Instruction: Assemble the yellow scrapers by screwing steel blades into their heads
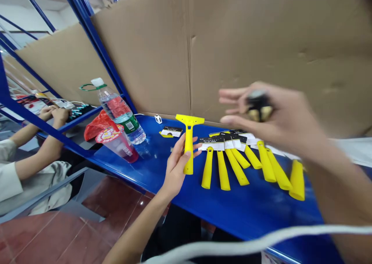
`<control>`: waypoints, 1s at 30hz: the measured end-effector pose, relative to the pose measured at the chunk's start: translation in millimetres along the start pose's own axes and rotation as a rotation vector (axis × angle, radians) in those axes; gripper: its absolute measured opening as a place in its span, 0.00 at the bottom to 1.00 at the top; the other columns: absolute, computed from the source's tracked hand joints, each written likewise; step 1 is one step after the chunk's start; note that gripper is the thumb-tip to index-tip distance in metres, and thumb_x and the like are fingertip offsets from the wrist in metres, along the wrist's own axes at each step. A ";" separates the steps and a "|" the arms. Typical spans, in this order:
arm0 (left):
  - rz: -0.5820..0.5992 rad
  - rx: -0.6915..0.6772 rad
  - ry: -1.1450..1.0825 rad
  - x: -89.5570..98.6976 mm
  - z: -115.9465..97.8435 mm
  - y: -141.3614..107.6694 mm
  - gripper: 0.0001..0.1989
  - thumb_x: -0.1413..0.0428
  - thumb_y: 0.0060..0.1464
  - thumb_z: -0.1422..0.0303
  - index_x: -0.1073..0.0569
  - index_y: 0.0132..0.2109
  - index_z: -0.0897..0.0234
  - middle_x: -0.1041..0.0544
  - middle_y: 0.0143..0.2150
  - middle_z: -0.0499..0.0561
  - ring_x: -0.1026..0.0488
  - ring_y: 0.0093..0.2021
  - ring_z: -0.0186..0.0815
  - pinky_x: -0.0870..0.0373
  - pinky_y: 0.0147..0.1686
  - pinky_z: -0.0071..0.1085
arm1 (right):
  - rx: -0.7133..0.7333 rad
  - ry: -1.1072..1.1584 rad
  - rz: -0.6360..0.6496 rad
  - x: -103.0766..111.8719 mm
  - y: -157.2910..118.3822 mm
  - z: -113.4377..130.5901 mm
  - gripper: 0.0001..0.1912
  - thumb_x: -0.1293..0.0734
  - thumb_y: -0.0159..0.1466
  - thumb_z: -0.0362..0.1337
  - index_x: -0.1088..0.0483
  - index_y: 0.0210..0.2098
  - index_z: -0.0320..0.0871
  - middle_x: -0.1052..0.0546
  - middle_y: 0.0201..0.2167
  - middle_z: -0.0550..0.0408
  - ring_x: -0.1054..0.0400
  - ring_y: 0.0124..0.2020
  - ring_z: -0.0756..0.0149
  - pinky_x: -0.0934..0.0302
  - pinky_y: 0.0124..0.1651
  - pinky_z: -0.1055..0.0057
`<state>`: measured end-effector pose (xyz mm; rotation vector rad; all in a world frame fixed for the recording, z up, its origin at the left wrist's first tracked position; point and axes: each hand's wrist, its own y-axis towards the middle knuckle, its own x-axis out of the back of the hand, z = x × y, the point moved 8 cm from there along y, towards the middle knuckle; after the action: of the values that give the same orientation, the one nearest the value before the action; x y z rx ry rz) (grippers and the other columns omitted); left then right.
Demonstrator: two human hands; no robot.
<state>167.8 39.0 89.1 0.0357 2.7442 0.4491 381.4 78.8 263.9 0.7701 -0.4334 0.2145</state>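
Observation:
My left hand (176, 167) stands at the near edge of the blue table (241, 213), its thumb across the handle of a yellow plastic scraper (188, 140) and its fingers behind it. My right hand (261, 109) is raised above the table, blurred, gripping a small dark and tan object (258, 107) that I cannot identify. Below it lie several yellow-handled scrapers (236, 167) side by side, their heads in black-and-white card sleeves. A small black card (171, 131) lies near the scraper in my left hand.
A co-worker's hands (52, 115) work at a neighbouring table behind a blue steel rack (95, 39). A water bottle (122, 113), a red-stained plastic cup (117, 144) and a red bag (99, 126) stand at the table's left. Cardboard sheets (186, 51) line the back; a white cord (247, 242) crosses the foreground.

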 end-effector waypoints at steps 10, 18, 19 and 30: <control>0.166 -0.256 0.697 -13.1 -9.4 45.1 0.27 0.44 0.77 0.56 0.29 0.76 0.53 0.29 0.77 0.58 0.35 0.79 0.49 0.42 0.80 0.50 | -0.356 0.334 0.037 -101.5 3.5 -107.4 0.19 0.20 0.65 0.49 0.29 0.41 0.47 0.13 0.46 0.46 0.16 0.52 0.48 0.21 0.56 0.51; 0.071 0.049 1.504 131.1 12.1 120.6 0.27 0.46 0.73 0.61 0.28 0.69 0.77 0.24 0.71 0.79 0.30 0.75 0.62 0.38 0.74 0.60 | -0.446 0.308 0.094 -72.3 7.4 -106.8 0.25 0.16 0.62 0.52 0.33 0.39 0.48 0.17 0.34 0.50 0.17 0.30 0.57 0.22 0.28 0.64; 0.070 0.070 1.529 140.7 17.8 120.3 0.28 0.46 0.73 0.60 0.28 0.70 0.77 0.25 0.71 0.79 0.30 0.76 0.62 0.37 0.74 0.59 | -0.443 0.288 0.106 -72.7 7.2 -107.4 0.25 0.17 0.63 0.52 0.33 0.38 0.48 0.17 0.32 0.52 0.19 0.28 0.59 0.23 0.27 0.65; 0.081 0.057 1.526 164.6 16.0 95.5 0.17 0.39 0.69 0.62 0.20 0.60 0.63 0.15 0.57 0.64 0.21 0.62 0.56 0.30 0.67 0.51 | -0.585 0.477 0.187 -104.8 -20.4 -126.5 0.25 0.16 0.62 0.50 0.34 0.38 0.49 0.15 0.31 0.53 0.20 0.27 0.60 0.27 0.26 0.67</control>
<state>16.4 147.9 48.1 -0.3110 4.2547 0.5397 332.9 151.3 123.3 0.0900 -0.0975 0.4122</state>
